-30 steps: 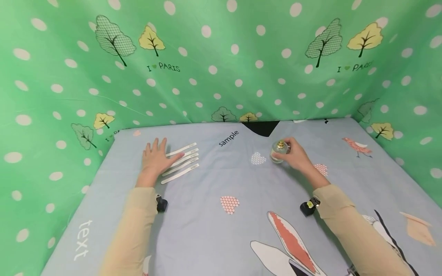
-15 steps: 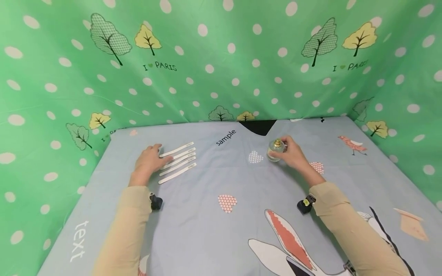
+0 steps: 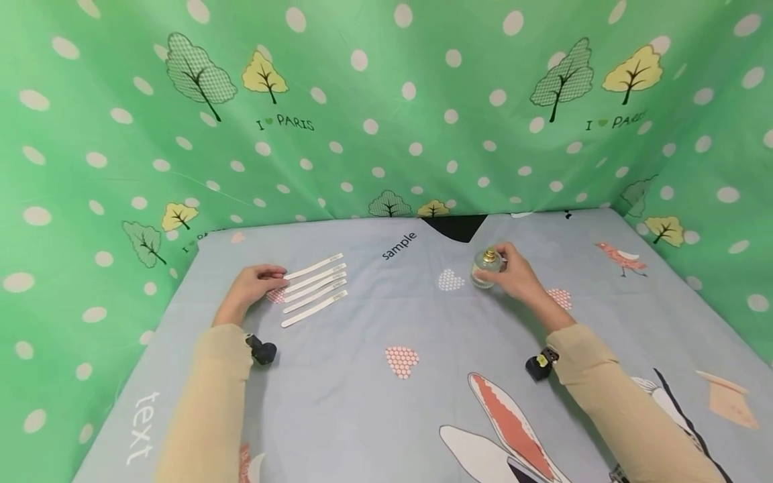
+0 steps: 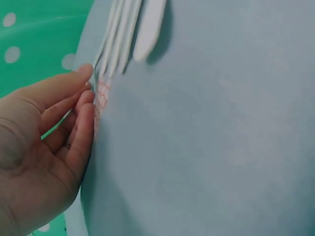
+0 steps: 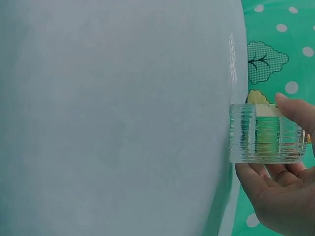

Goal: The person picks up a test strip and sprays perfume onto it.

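Several white paper test strips (image 3: pixel 314 287) with small print at their right ends lie side by side on the cloth. Beside the left end of the farthest strip is my left hand (image 3: pixel 252 284), its fingers loosely bent. In the left wrist view, the thumb tip (image 4: pixel 84 71) is close to the strip ends; no strip is plainly pinched. Toward the right, my right hand (image 3: pixel 516 274) grips a round clear glass perfume bottle (image 3: pixel 485 272) with a gold neck. Thumb and fingers hold the ribbed glass (image 5: pixel 268 140) from opposite sides, and the bottle stands upright on the cloth.
A grey-blue printed cloth (image 3: pixel 350 402) covers the table, with hearts, a bird and rabbit ears on it. Green polka-dot curtains (image 3: pixel 386 100) hang behind and along both sides. Black wrist cameras (image 3: pixel 264 351) sit at both wrists.
My left hand has drawn back left from over the strips, its spread fingers coming together at their left ends. The right hand and the perfume bottle stay in place.
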{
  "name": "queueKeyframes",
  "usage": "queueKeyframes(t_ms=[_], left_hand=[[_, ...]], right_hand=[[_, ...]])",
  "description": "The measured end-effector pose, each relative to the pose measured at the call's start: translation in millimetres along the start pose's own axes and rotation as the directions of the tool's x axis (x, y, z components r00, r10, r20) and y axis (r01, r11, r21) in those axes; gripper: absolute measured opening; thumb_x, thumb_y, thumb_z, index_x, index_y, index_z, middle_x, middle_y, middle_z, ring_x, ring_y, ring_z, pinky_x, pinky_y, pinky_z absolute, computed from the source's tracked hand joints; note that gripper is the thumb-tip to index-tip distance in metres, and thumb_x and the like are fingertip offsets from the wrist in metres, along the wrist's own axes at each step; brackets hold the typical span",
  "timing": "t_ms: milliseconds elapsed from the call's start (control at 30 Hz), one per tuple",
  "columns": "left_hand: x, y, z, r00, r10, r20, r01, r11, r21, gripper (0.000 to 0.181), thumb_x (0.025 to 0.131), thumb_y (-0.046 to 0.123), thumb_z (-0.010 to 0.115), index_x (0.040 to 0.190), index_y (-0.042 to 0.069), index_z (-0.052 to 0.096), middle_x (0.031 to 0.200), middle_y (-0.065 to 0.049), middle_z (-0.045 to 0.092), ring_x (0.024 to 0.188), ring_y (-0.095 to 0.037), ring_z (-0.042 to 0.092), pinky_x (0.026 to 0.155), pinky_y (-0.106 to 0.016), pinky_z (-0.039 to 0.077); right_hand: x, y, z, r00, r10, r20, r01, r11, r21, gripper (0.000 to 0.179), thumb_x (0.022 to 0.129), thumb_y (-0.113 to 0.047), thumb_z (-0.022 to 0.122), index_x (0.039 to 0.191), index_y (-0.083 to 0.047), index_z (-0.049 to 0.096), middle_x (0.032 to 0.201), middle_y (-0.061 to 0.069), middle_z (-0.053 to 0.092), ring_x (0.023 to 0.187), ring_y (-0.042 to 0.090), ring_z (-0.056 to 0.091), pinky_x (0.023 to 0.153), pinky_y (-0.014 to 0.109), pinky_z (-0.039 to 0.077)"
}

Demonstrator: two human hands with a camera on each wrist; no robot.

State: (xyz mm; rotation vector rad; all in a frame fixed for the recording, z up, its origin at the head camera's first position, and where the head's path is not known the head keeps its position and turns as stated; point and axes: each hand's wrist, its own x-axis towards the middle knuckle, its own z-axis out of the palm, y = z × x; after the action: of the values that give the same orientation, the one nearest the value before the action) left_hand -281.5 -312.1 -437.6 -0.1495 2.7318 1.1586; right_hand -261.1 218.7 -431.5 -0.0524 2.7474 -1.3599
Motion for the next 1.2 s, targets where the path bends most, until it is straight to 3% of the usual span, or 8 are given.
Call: queueKeyframes(t_ms=[233,333,533,833,1100,1200], left_hand=[[1.8,-3.6,1.9,0.996,-0.088,-0.025,0.087,0.995,-0.043,0.047,0.093,0.032,0.07,0.13,0.004,0.063,0.14,-0.02,0.058,0.134,-0.033,0.048,0.114,-0.047,0.037],[1.5,-5.5,1.3,0.994,-0.107,-0.026,0.106,0.993,-0.044,0.047,0.092,0.032,0.07,0.13,0.004,0.064,0.142,-0.019,0.056,0.139,-0.035,0.044,0.117,-0.049,0.033],[3.2,-1.6,3.0,0.989,-0.143,-0.024,0.142,0.989,-0.049,0.048,0.089,0.034,0.073,0.127,0.005,0.066,0.141,-0.019,0.057,0.135,-0.033,0.046,0.114,-0.047,0.035],[5.8,0.4,9.2,0.988,-0.152,-0.039,0.151,0.988,-0.025,0.044,0.089,0.031,0.074,0.124,0.005,0.067,0.129,-0.018,0.063,0.117,-0.029,0.054,0.1,-0.04,0.041],[4.3,2.0,9.9,0.988,-0.148,-0.049,0.147,0.989,-0.023,0.042,0.091,0.03,0.071,0.124,0.004,0.066,0.131,-0.02,0.062,0.119,-0.031,0.053,0.103,-0.044,0.041],[2.3,2.3,8.6,0.989,-0.142,-0.047,0.141,0.989,-0.035,0.042,0.092,0.031,0.07,0.125,0.004,0.066,0.134,-0.02,0.06,0.124,-0.032,0.052,0.107,-0.047,0.039]], right_hand=[[-0.7,1.8,0.1,1.0,-0.017,0.004,0.017,1.0,-0.005,0.065,0.091,-0.021,0.072,0.138,0.006,0.037,0.14,0.03,0.047,0.129,0.047,0.045,0.107,0.059,0.04],[-0.6,2.5,1.9,1.0,-0.012,0.01,0.012,1.0,0.005,0.065,0.092,-0.021,0.072,0.139,0.006,0.036,0.14,0.03,0.046,0.13,0.047,0.045,0.107,0.059,0.041],[-2.2,0.7,1.6,1.0,-0.01,0.004,0.01,1.0,0.015,0.064,0.091,-0.02,0.071,0.139,0.006,0.036,0.141,0.03,0.046,0.131,0.048,0.044,0.108,0.06,0.04],[-2.4,5.2,2.3,1.0,-0.002,0.01,0.002,1.0,0.013,0.066,0.092,-0.022,0.071,0.139,0.007,0.035,0.143,0.03,0.044,0.133,0.048,0.042,0.11,0.06,0.038],[-5.9,3.3,1.6,0.999,-0.039,-0.014,0.039,0.999,0.029,0.075,0.089,-0.036,0.073,0.137,0.007,0.037,0.14,0.033,0.044,0.132,0.053,0.041,0.107,0.062,0.04],[-4.5,3.6,1.8,1.0,-0.023,-0.01,0.023,0.999,0.027,0.073,0.09,-0.034,0.073,0.138,0.007,0.036,0.142,0.032,0.043,0.134,0.052,0.04,0.109,0.061,0.039]])
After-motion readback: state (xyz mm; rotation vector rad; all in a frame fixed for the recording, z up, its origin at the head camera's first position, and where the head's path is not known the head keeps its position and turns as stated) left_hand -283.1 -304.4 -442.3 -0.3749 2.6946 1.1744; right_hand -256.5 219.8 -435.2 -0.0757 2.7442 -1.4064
